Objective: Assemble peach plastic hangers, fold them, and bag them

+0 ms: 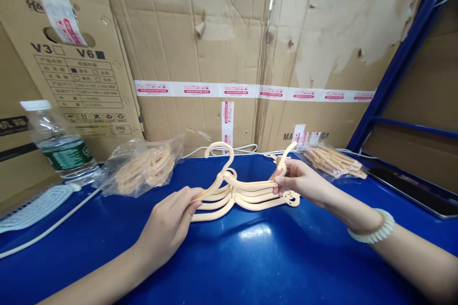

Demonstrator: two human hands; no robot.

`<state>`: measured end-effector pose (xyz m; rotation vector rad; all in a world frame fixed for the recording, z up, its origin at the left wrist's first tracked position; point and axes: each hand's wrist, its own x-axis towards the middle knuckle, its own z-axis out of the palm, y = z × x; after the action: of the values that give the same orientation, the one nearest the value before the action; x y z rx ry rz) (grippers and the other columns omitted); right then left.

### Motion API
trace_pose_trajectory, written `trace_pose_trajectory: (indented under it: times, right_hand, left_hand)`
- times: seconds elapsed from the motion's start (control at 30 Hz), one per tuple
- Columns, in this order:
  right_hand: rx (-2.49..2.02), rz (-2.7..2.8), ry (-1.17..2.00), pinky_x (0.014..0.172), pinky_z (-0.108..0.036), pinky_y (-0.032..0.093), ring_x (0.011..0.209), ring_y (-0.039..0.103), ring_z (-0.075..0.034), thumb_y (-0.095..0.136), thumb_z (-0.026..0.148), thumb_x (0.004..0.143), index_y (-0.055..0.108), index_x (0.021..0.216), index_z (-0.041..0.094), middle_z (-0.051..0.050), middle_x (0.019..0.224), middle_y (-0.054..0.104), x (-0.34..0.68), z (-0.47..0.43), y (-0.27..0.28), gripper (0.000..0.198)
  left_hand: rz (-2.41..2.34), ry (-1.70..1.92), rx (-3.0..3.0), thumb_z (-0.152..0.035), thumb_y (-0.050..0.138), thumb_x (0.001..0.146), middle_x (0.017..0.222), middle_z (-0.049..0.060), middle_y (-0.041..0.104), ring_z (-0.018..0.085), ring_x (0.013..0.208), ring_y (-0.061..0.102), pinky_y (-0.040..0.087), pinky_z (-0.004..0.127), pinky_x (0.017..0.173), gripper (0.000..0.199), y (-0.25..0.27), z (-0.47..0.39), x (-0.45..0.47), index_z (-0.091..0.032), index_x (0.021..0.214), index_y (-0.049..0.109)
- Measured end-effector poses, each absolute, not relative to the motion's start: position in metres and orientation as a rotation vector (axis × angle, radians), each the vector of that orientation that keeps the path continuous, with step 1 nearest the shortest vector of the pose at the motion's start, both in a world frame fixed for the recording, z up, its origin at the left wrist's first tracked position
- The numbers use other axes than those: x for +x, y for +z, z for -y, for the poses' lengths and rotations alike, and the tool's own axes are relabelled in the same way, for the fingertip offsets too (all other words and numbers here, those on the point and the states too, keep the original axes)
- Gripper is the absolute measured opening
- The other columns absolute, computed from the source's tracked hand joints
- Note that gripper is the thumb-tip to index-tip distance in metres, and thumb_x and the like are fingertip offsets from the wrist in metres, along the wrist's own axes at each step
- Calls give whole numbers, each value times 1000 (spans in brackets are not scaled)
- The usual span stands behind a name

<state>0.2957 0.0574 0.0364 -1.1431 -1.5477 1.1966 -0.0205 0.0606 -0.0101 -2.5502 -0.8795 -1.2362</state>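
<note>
Several cream plastic clothes hangers form a layered group at the middle of the blue table, their arms roughly parallel. One hook rises above them. My left hand is closed on the left arm of the top hanger, thumb and fingers pinched together. At the other end, my right hand pinches the right arm of that hanger. A curved cream piece sticks up from the right hand's fingers; whether it joins the hanger is hidden there.
A clear bag of round cream parts lies at left beside a water bottle and a pale hairbrush. Another bag of cream sticks and a dark phone lie right. Cardboard stands behind; white cable crosses left.
</note>
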Motion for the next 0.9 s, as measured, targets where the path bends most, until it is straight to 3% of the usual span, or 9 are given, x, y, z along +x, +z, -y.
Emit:
trace_pose_trajectory:
  times: [0.1,0.2,0.3,0.43,0.57,0.67,0.8,0.9]
  right_hand:
    - [-1086,1508,1202,58,-28,55,58,65,-14,81,39,68,55,80,19,1,63,65,295,-57,40,35]
    - [-1039,1506,1199,60,-27,56,65,66,-14,79,37,71,63,97,18,-3,80,69,295,-58,41,37]
    - [-1006,1493,1162,64,-24,55,77,65,-15,77,37,74,69,90,17,-6,92,69,299,-61,42,27]
    - [-966,1367,1154,61,-24,52,70,60,-12,80,37,69,72,79,18,-5,85,67,314,-66,50,23]
    - [-987,1372,1112,54,-26,47,56,55,-12,80,35,69,73,79,19,-2,66,64,346,-72,62,20]
    - [-1029,1451,1114,54,-25,44,58,57,-12,77,30,72,71,78,18,-3,66,66,366,-73,67,14]
    - [-1186,1724,1120,55,-25,40,57,56,-10,72,26,76,71,76,15,-3,67,67,373,-68,74,11]
    - [-1332,2021,1119,56,-25,39,58,55,-10,68,26,78,72,78,13,-2,67,66,372,-64,81,13]
  left_hand:
    - [956,-1260,-2577,-25,41,101,95,4,70,16,82,69,52,22,72,19,-10,-60,-21,-19,110,56]
    - [1087,-1276,-2626,-28,41,100,97,2,71,15,80,69,52,21,69,18,-10,-60,-21,-22,111,54]
    - [1253,-1283,-2656,-31,41,100,91,1,71,16,76,69,51,22,66,18,-10,-60,-21,-23,111,53]
    - [1337,-1259,-2662,-33,39,100,83,1,70,17,71,69,51,24,63,20,-10,-60,-20,-21,112,50]
    - [1161,-1114,-2608,-32,42,99,93,4,73,19,76,72,53,26,64,22,-12,-58,-20,-21,117,48]
    - [1016,-1009,-2572,-33,42,100,95,4,74,19,69,71,52,27,60,23,-15,-58,-20,-20,118,50]
    - [929,-901,-2534,-33,41,101,78,1,73,18,55,66,45,28,51,20,-15,-58,-20,-20,106,55]
    - [843,-822,-2564,-30,41,101,75,0,69,19,59,64,43,29,54,20,-12,-56,-19,-19,93,56]
